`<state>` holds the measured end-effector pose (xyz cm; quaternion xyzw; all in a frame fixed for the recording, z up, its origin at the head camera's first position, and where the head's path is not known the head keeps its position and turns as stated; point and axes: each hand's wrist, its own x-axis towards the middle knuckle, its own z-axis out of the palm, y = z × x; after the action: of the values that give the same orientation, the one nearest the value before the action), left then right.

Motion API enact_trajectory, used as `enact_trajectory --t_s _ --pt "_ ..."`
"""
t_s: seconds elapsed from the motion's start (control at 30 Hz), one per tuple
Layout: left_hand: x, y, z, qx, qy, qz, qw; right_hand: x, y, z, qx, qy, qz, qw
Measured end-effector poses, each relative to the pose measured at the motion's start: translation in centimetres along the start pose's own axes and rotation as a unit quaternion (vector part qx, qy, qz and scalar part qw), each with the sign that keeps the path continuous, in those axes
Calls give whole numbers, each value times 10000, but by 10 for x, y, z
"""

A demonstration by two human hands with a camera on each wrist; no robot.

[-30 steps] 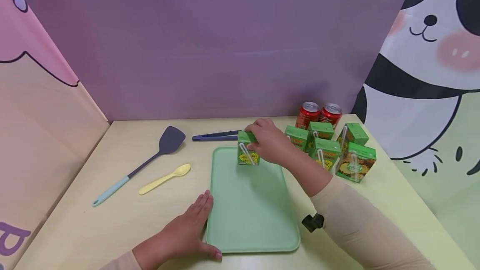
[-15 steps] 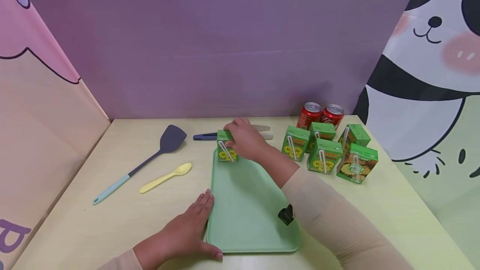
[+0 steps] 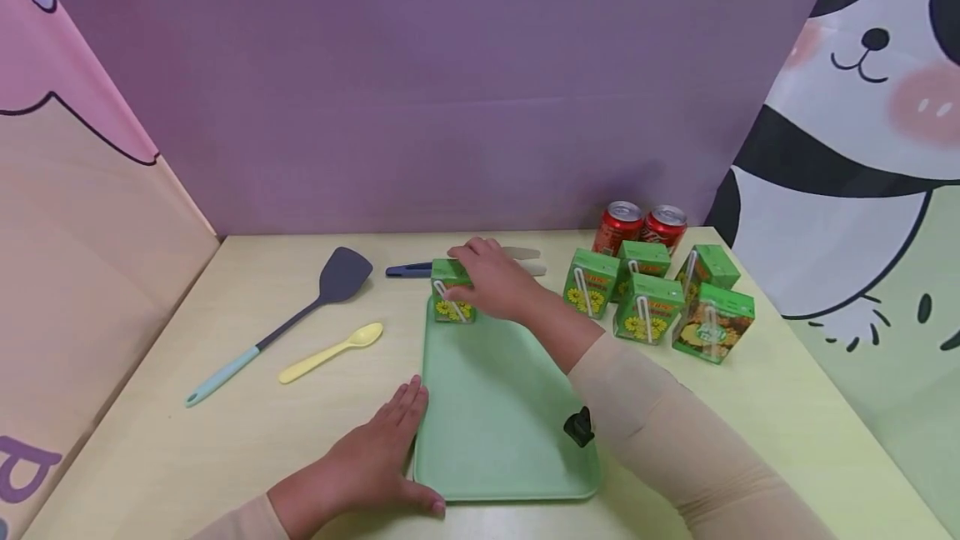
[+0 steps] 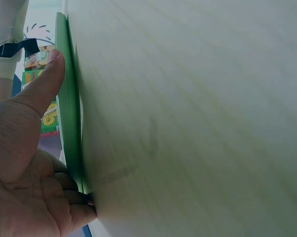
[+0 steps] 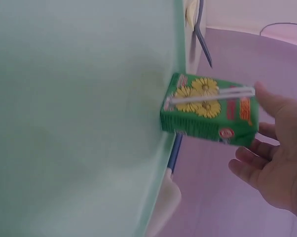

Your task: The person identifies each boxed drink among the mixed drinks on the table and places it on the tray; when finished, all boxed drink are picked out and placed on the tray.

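A green juice box [image 3: 452, 304] with yellow flowers and a white straw stands upright at the far left corner of the green tray [image 3: 506, 407]. My right hand [image 3: 491, 277] holds this box near its top. In the right wrist view, the thumb is at the box's upper edge and the fingers [image 5: 252, 160] reach round the other side. Against the tray's near left edge rests my left hand [image 3: 375, 452], fingers straight and thumb apart at the front corner. The left wrist view shows the left thumb [image 4: 49, 81] along the tray's rim.
Several more juice boxes [image 3: 648, 307] stand on the right, with two red cans [image 3: 618, 227] behind them. Left of the tray lie a spatula [image 3: 318, 298] and a yellow spoon [image 3: 330, 352]. Tongs [image 3: 408, 271] lie behind the tray, partly hidden by the right hand.
The right hand has carried the juice box leftward across the far end of the tray to its left corner, then stayed nearly still. The left hand has kept its place.
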<state>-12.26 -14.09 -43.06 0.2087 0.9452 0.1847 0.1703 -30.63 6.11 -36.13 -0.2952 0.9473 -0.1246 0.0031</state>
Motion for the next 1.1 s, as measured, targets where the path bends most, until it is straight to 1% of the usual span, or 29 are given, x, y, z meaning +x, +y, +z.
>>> enact_trajectory --t_s 0.1,0.2,0.33,0.43,0.53,0.73,0.83,0.97,1.1 --pt "0 0 -1 1 46 11 10000 -7 9 -10 155 20 56 9999" --pt "0 0 -2 -25 0 -49 10000 -14 20 -25 188 40 188 9996" --pt "0 0 -2 -9 -41 -75 10000 -24 38 -46 113 20 438 9990" --pt "0 -1 -1 -2 16 -26 10000 -33 52 -60 -9 -18 641 9979" --pt "-1 -1 0 6 53 -16 10000 -43 68 -70 -97 -131 801 9967" --pt "0 -2 2 48 73 -16 10000 -61 93 -77 -286 -397 1033 9935" --pt "0 -1 2 51 72 -2 10000 -68 102 -78 -322 -611 1159 9909" --pt "0 -1 2 30 36 -17 10000 -73 112 -75 -338 -889 1286 9871" --pt "0 -1 2 46 39 -7 10000 -74 119 -70 -606 -929 1234 9861"
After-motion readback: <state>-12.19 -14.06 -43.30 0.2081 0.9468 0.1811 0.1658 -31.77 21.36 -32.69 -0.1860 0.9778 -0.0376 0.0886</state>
